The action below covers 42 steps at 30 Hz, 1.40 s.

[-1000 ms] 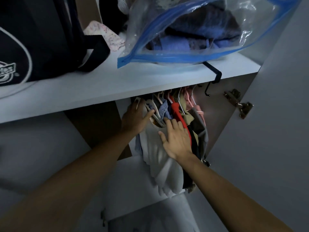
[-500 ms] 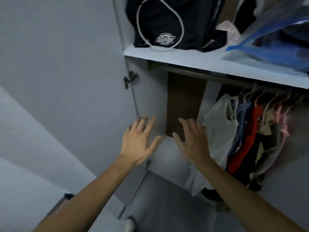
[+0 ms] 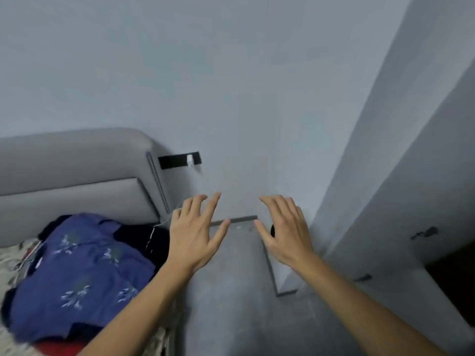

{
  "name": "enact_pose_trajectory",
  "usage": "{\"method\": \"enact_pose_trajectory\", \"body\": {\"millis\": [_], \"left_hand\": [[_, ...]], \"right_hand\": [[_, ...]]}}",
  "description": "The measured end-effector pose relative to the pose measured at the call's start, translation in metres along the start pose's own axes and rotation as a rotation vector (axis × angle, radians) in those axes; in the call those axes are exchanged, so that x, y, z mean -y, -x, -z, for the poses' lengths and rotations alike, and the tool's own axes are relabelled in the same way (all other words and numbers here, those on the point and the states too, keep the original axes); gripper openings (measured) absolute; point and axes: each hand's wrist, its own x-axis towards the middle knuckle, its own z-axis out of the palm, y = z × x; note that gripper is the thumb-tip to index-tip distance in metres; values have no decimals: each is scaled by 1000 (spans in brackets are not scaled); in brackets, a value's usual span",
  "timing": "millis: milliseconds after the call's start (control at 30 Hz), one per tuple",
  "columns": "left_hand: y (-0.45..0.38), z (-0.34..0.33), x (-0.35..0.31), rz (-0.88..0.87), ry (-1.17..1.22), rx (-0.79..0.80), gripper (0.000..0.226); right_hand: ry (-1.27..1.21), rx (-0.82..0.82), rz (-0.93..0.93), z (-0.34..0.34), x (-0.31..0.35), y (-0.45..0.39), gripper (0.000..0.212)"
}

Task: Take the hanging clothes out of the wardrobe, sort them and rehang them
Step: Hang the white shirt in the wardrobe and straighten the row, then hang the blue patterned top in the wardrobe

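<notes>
- Blue patterned fabric, a crumpled shirt-like garment with pale leaf prints, lies on top of a heap of clothes just to the left of your left hand; I judge it is there as the sorting pile, taken off the rail and laid where you can reach it.
- Dark garments sit in the same heap, nearest your left wrist, and a strip of red cloth shows under the blue one, below your left forearm. A thin wire hanger seems to poke out between them, which suggests the clothes came off with hangers on.
- The heap rests on a floral bedcover in front of a grey padded headboard, well to the left of both hands.
- Your left hand is spread wide, fingers straight and apart, palm down; it holds nothing and touches nothing.
- Your right hand is likewise spread and empty, hovering over the grey floor.
- A white wardrobe door stands just right of your right hand; the hanging clothes left inside are out of view.
- A black wall socket plate sits above your left hand.
- My guess: you are between pile and wardrobe, free for the next garment.
</notes>
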Motion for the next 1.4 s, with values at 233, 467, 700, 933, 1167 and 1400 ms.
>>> {"method": "enact_pose_trajectory", "body": {"millis": [233, 467, 700, 933, 1167, 1400], "left_hand": [[74, 18, 216, 385, -52, -22, 69], [180, 44, 354, 781, -95, -67, 72], [234, 35, 457, 1079, -140, -6, 74], [226, -29, 575, 1318, -95, 53, 78], [220, -147, 685, 1530, 40, 163, 86], [224, -228, 744, 1638, 161, 286, 82]], "right_hand": [[-76, 185, 212, -137, 147, -85, 58], [-161, 376, 519, -264, 292, -149, 60], [-237, 562, 743, -397, 409, -194, 60], [-191, 723, 886, -576, 477, -268, 60], [-93, 834, 980, -774, 500, -326, 61], [52, 983, 1057, -880, 510, -328, 63]]}}
